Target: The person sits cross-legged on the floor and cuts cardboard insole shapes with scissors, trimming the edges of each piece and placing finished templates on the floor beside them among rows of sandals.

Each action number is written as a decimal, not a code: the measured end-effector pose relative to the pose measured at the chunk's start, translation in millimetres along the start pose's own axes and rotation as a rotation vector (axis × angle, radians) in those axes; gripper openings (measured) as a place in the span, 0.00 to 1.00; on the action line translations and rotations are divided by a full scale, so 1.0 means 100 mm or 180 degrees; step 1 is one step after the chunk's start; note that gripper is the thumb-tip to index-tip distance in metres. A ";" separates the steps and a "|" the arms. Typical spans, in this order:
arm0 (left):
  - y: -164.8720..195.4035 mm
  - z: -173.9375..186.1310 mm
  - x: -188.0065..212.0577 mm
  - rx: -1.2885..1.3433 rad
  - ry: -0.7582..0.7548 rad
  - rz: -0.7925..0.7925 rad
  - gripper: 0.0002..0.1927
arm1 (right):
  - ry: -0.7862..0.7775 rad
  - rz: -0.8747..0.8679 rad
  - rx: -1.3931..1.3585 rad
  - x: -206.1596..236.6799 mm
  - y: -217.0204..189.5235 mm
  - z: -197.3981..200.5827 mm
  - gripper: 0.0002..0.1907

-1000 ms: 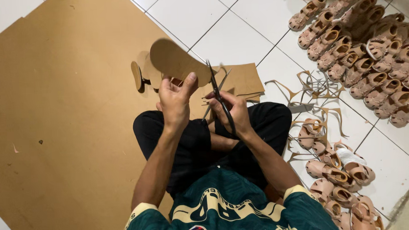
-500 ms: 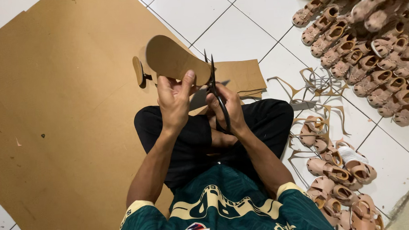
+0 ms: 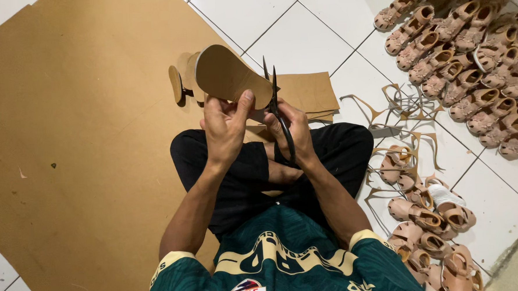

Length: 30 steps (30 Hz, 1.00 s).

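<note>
My left hand [image 3: 226,126] pinches a tan sole-shaped piece of board [image 3: 230,77], thumb on its near edge, holding it up over my lap. My right hand [image 3: 293,129] grips black scissors [image 3: 275,101], blades pointing up and slightly apart at the right edge of the sole piece. I sit cross-legged in black trousers and a green shirt. Behind the sole, a small oval cut-out [image 3: 176,85] shows near the board's far side.
A large brown cardboard sheet [image 3: 67,142] covers the white tiled floor on the left. Smaller stacked brown sheets [image 3: 309,94] lie ahead. Thin cut-off strips [image 3: 403,107] lie to the right. Several tan sandals [image 3: 470,55] are lined up at the far right, more sandals [image 3: 431,225] by my right knee.
The sole piece has turned and been raised a little in my left hand. The scissors have swung from leaning left to standing more upright at its right edge.
</note>
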<state>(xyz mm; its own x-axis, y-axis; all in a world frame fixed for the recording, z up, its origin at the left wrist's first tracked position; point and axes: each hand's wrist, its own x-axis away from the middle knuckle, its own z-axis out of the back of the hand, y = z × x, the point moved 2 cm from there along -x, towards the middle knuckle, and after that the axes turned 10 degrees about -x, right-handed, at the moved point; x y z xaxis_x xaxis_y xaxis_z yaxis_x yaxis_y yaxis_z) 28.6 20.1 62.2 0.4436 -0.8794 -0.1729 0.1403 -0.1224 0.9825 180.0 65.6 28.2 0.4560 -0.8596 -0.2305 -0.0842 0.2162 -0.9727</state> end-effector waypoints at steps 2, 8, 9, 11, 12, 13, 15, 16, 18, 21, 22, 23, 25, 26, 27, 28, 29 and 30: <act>0.02 0.03 0.00 -0.0084 0.0001 0.0063 0.12 | -0.0017 0.0026 -0.0049 0.01 -0.01 0.01 0.38; 0.12 0.07 -0.06 0.0621 -0.0438 -0.0130 0.15 | -0.0013 0.0055 -0.0040 0.06 -0.05 0.03 0.36; 0.12 0.07 -0.07 0.0647 -0.0457 -0.0125 0.16 | -0.0015 0.0053 -0.0101 0.06 -0.06 0.03 0.35; 0.13 0.08 -0.08 0.0692 -0.0492 -0.0110 0.16 | -0.0025 0.0025 -0.0164 0.08 -0.05 0.03 0.35; 0.14 0.09 -0.09 0.0707 -0.0541 -0.0097 0.16 | -0.0036 0.0013 -0.0196 0.08 -0.05 0.03 0.35; 0.14 0.10 -0.10 0.0723 -0.0593 -0.0086 0.16 | -0.0047 0.0008 -0.0206 0.08 -0.04 0.03 0.35; 0.15 0.12 -0.10 0.0686 -0.0672 -0.0081 0.15 | -0.0072 -0.0009 -0.0228 0.09 -0.04 0.04 0.36; 0.16 0.14 -0.11 0.0633 -0.0705 -0.0094 0.15 | -0.0067 -0.0007 -0.0193 0.09 -0.04 0.05 0.36; 0.17 0.16 -0.12 0.0568 -0.0739 -0.0127 0.15 | -0.0060 0.0001 -0.0121 0.09 -0.04 0.07 0.38; 0.17 0.18 -0.13 0.0592 -0.0775 -0.0152 0.15 | -0.0073 0.0174 0.0021 0.09 -0.06 0.08 0.37; 0.17 0.18 -0.13 0.0641 -0.0807 -0.0147 0.15 | -0.0088 0.0194 0.0012 0.09 -0.07 0.08 0.37; 0.17 0.19 -0.13 0.0689 -0.0841 -0.0142 0.15 | -0.0101 0.0212 0.0003 0.09 -0.08 0.09 0.37; 0.16 0.20 -0.14 0.0688 -0.0888 -0.0127 0.14 | -0.0149 0.0242 -0.0069 0.08 -0.11 0.08 0.37; 0.16 0.21 -0.15 0.0688 -0.0915 -0.0119 0.14 | -0.0178 0.0250 -0.0132 0.09 -0.13 0.08 0.37; 0.16 0.21 -0.16 0.0664 -0.0944 -0.0120 0.14 | -0.0211 0.0259 -0.0195 0.09 -0.15 0.08 0.36; 0.17 0.22 -0.17 0.0640 -0.0970 -0.0118 0.13 | -0.0208 0.0200 -0.0140 0.10 -0.17 0.08 0.36; 0.17 0.23 -0.18 0.0616 -0.0996 -0.0118 0.13 | -0.0205 0.0144 -0.0085 0.11 -0.19 0.09 0.36; 0.18 0.23 -0.19 0.0630 -0.1017 -0.0119 0.13 | -0.0199 0.0092 -0.0029 0.11 -0.20 0.09 0.35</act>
<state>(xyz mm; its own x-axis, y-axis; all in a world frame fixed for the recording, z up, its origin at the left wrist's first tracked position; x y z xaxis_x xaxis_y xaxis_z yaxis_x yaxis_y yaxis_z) 2.6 23.7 84.2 0.1386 -0.9680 -0.2092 -0.0367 -0.2161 0.9757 194.6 56.3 45.6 0.5076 -0.8225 -0.2566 -0.1061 0.2359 -0.9660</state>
